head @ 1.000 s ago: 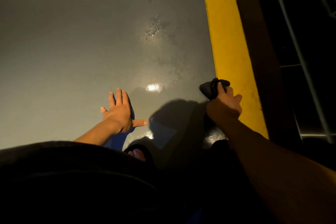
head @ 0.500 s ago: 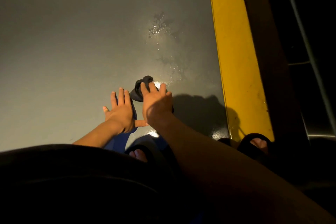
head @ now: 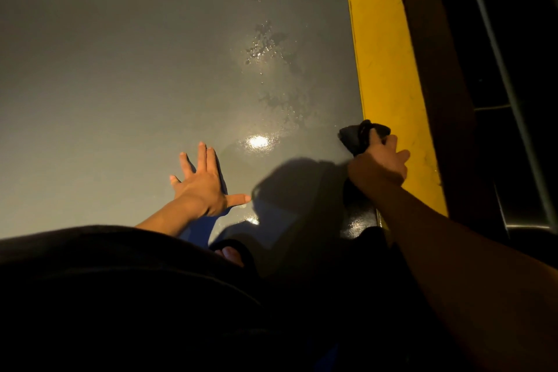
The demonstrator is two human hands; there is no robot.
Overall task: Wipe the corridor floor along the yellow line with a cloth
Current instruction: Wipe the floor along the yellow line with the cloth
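While bunched into a dark wad, the cloth point(head: 357, 137) is lying at the grey floor's point(head: 120, 84) edge, touching the yellow line point(head: 389, 69). The right hand point(head: 379, 164) is gripping it with curled fingers. The left hand point(head: 202, 187) is pressing flat on the floor, fingers spread. Wet patches point(head: 265, 45) are glistening farther ahead.

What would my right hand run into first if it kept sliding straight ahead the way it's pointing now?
Nothing solid, probably: ahead of the right hand and its dark cloth lies bare floor along the yellow line, with wet patches just to its left.
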